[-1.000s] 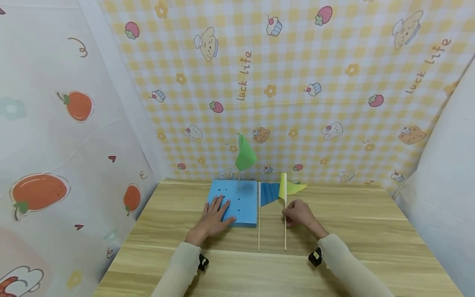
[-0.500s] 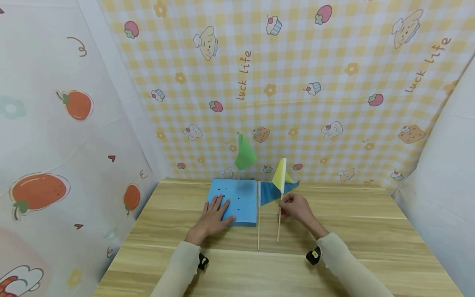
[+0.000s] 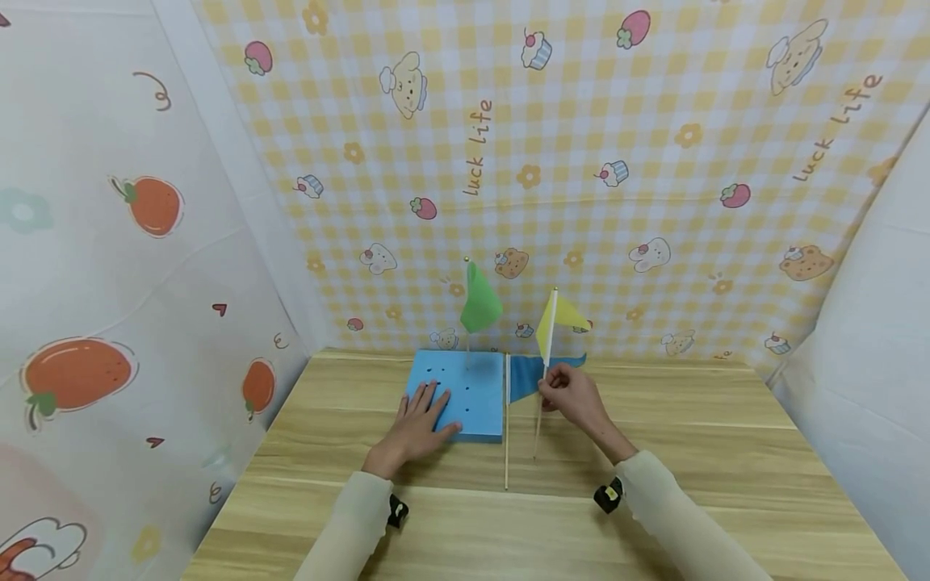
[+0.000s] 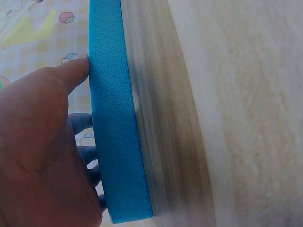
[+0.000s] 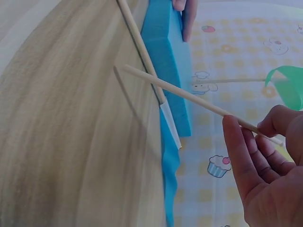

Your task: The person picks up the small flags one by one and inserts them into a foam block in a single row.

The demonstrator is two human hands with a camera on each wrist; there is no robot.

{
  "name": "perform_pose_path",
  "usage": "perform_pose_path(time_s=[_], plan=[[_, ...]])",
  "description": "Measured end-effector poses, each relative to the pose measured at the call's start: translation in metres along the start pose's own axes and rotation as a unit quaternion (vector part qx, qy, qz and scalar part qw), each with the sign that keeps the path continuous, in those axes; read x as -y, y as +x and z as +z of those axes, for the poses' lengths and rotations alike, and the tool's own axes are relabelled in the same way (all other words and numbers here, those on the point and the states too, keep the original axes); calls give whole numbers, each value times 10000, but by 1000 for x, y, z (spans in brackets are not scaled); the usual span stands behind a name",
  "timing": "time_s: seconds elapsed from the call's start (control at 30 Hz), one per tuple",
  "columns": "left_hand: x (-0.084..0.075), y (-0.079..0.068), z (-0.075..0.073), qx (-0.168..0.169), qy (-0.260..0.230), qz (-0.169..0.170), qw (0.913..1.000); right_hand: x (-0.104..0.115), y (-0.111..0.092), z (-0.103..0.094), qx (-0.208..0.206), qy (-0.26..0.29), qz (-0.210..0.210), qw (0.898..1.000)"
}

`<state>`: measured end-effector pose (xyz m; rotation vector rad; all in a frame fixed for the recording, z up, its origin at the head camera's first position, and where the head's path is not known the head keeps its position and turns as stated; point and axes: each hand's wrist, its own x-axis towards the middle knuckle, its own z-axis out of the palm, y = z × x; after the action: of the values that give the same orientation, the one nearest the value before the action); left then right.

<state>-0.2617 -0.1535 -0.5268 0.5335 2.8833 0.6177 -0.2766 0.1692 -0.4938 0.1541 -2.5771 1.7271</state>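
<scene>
My left hand lies with spread fingers on the front left of a blue foam block that has several small holes in its top. My right hand pinches the wooden stick of a yellow flag, between thumb and fingers just below the cloth. That stick is tilted, its lower end raised over the table in the right wrist view. Upright in the block's back part stands a green flag. A blue flag lies flat along the block's right side, partly behind my right hand.
The wooden table reaches back to a yellow checked cloth. White cloth with fruit prints hangs at the left, and plain white cloth at the right.
My right hand has lifted the yellow flag off the table, turned it more upright and carried it left toward the block. My left hand has stayed on the block.
</scene>
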Motion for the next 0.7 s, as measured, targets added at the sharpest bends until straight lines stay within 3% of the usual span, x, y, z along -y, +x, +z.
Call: perform_pose_path(time_s=[0.7], plan=[[-1,-1,0,19,28,-13,10000,35,8,2,-261,-237,-1097,9933]])
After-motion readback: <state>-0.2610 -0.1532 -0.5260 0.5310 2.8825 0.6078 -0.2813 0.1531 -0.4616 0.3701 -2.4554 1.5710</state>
